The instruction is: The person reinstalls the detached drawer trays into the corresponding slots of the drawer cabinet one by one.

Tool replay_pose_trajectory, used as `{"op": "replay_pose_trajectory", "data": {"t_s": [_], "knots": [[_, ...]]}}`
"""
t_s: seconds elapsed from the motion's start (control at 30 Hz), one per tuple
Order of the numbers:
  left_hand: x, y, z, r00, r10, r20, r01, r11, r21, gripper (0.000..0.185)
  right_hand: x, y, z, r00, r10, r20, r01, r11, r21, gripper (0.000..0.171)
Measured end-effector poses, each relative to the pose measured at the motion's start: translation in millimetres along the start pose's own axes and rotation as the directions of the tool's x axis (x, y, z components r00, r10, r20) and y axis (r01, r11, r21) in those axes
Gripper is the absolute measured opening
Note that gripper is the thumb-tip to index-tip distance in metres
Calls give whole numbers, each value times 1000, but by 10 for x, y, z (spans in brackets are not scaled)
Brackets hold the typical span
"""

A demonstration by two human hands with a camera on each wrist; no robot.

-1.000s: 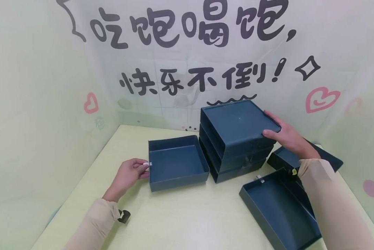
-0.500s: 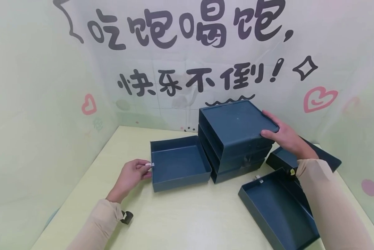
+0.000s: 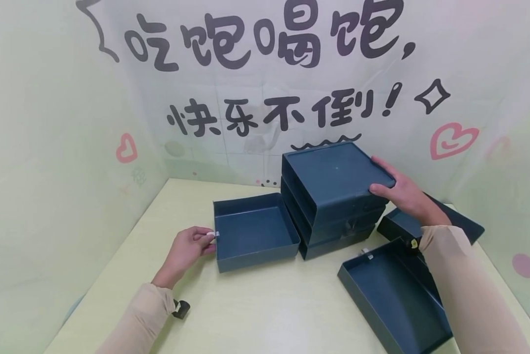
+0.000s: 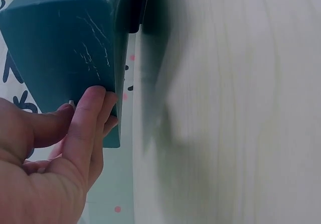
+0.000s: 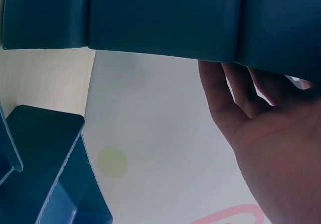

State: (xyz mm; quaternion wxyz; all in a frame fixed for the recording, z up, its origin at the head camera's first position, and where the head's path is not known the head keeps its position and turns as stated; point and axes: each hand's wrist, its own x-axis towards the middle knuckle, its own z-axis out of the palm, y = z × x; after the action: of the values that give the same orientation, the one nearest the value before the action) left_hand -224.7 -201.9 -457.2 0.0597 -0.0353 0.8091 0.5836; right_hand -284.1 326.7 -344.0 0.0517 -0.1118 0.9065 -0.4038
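left hand (image 3: 185, 250): you pinch blue plastic tray (image 3: 256, 233) by white tab (image 3: 217, 234)
right hand (image 3: 399, 194): half-spread, gripping blue plastic stack (image 3: 336, 172)
tilt risk: your one-sided pinch may slip

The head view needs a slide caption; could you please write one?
Left hand pinches the tab of a tray as the right hand rests on the stack; more trays lie at right.

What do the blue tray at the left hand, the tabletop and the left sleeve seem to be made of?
Blue tray: probably satin plastic; pale scratches mark its wall.
Tabletop: smooth wood or wood-look laminate; faint grain lines.
Left sleeve: likely thin, matte fabric; creased.
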Motion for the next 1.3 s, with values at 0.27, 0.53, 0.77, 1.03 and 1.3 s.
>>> {"op": "replay_pose_trajectory", "data": {"t_s": [0.27, 0.53, 0.77, 1.03, 1.3], "knots": [[-13, 3, 10, 1000, -15, 2, 15, 1000, -7, 30, -4, -1, 3, 1000, 4, 2, -4, 1000, 20, 84], [-13, -24, 22, 1000, -6, 9, 6, 1000, -5, 30, -21, 9, 13, 1000, -13, -2, 13, 1000, 25, 82], [-3, -44, 43, 1000, 1, 10, -1, 1000, 6, 30, -14, 2, 13, 1000, -4, -2, 4, 1000, 20, 82], [-7, -6, 95, 1000, -9, 3, 9, 1000, -14, 31, -4, 14, 19, 1000, 0, -9, 0, 1000, 26, 82], [-26, 17, 132, 1000, -16, 0, 16, 1000, -7, 32, -11, 13, 26, 1000, -9, -19, 10, 1000, 27, 81]]}}
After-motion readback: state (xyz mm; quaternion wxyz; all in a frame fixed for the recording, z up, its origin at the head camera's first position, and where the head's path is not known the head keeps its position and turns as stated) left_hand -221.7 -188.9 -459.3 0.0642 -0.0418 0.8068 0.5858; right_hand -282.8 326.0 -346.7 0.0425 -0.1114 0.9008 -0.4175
